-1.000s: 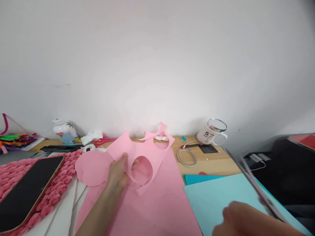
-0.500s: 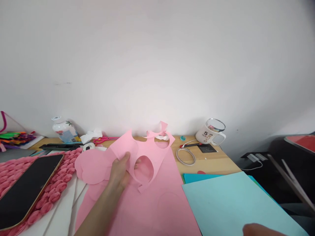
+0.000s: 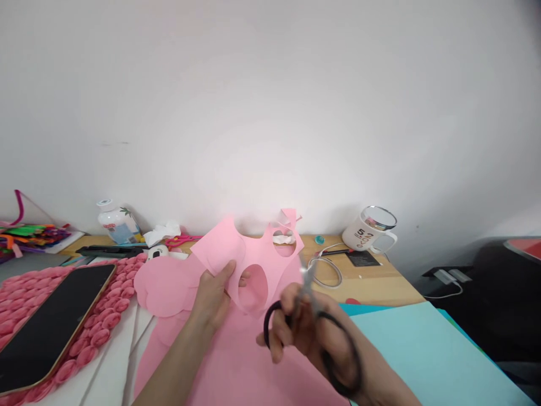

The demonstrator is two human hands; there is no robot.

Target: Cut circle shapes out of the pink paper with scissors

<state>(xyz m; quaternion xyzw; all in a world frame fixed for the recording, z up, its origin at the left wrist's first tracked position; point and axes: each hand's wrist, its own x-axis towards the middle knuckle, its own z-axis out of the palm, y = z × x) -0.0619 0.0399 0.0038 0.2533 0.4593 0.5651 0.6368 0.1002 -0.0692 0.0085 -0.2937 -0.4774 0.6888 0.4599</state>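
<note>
My left hand (image 3: 215,296) is closed on a pink paper sheet (image 3: 256,252) with round holes cut through it, the thumb in front and a fingertip showing through the larger hole. In my right hand (image 3: 315,332) is a pair of black-handled scissors (image 3: 340,330), its blades pointing up and blurred by motion. The scissors are in front of the sheet's lower right side. Left of my left hand lie overlapping pink paper circles (image 3: 169,287). Below both hands spreads a larger pink paper (image 3: 249,372).
Light blue paper sheets (image 3: 426,344) lie at the right. At the back stand a white mug (image 3: 361,231), a coiled cable (image 3: 338,276) and a bottle (image 3: 118,223). A phone (image 3: 63,321) rests on a pink woven mat (image 3: 101,338) at the left.
My right hand has come in from the right edge with the scissors, over the pink paper. My left hand keeps its hold on the cut sheet. The view has shifted slightly.
</note>
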